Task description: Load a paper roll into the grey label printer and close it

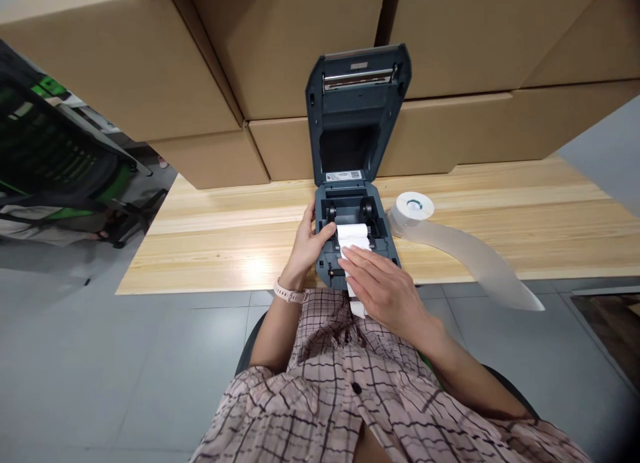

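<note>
A dark grey label printer (325, 249) stands on the table with its lid (350, 109) swung up and back. Inside its bay lies a small white paper roll (353, 231), and its strip runs over the front edge and hangs toward my lap. My left hand (306, 246) grips the printer's left side, thumb over the inner edge by the roll and fingers along the outside. Flat across the paper strip rests my right hand (380, 286), its fingers stretched out together. The part of the strip beneath that hand is hidden.
A larger white label roll (415, 208) lies right of the printer, its loose strip (475, 253) curling past the table's front edge. Cardboard boxes (310, 49) are stacked behind the printer along the wooden table (225, 229). A dark office chair (55, 136) is at far left.
</note>
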Demonstrator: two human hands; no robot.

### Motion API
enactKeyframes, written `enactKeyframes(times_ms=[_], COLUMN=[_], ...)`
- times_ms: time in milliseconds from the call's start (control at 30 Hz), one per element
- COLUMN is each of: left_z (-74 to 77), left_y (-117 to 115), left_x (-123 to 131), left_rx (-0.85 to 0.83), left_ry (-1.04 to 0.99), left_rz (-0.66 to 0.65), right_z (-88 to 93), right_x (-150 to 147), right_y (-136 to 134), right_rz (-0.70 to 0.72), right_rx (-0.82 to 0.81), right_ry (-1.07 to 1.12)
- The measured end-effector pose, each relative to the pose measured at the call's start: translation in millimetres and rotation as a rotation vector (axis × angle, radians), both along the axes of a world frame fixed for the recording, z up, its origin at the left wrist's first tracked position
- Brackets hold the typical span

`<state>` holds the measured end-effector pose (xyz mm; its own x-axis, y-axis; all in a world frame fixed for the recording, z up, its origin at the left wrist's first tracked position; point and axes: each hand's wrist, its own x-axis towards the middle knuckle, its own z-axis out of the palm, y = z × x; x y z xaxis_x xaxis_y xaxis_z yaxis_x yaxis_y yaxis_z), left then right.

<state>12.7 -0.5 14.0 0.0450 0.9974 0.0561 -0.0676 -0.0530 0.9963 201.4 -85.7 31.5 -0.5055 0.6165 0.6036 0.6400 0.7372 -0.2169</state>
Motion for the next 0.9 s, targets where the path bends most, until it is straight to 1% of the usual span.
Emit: enactKeyframes(times_ms=[267,400,533,600,667,733,767,833,867,900], left_z=[1.9,2.4,3.2,6.3,11.2,15.6,16.8,17.1,16.2,15.0], left_y=[-2.2,-2.0,-1.8,-8.8,-23.3,-43.3,-53.6,-71.1,-77.3,-81.8], left_x=[-0.3,-1.8,-2.6,-0.8,2.9,7.7,9.9,12.8,13.4,13.5], left_rx=[0.009,0.000,-0.014,-0.018,-0.010,0.003,0.002,-0.018,-0.022,-0.027], left_ry=[0.017,0.023,0.041,0.052,0.077,0.129,0.167,0.192,0.198,0.197], left_rz=[-0.008,-0.010,0.007,0.030,0.056,0.064,0.068,0.070,0.067,0.064], right_z=[-1.9,-1.0,-2.0,-4.0,-3.9,2.7,9.5,30.5,43.5,57.3], right_x=[-0.9,-2.8,-7.6,-10.3,-8.6,2.1,11.6,37.2,51.2,64.2], right_y=[-3.9,-6.3,-5.7,-7.4,-11.3,-14.3,-13.6,-3.5,7.4,22.9], right_rz=[0.001,-0.029,-0.043,-0.045,-0.028,0.038,0.114,0.325,0.456,0.496], right_rx=[-0.034,-0.036,0.005,0.044,0.059,0.026,-0.016,-0.148,-0.224,-0.291], right_ry=[-0.013,-0.027,-0.013,-0.001,0.000,-0.011,-0.022,-0.031,-0.021,0.032])
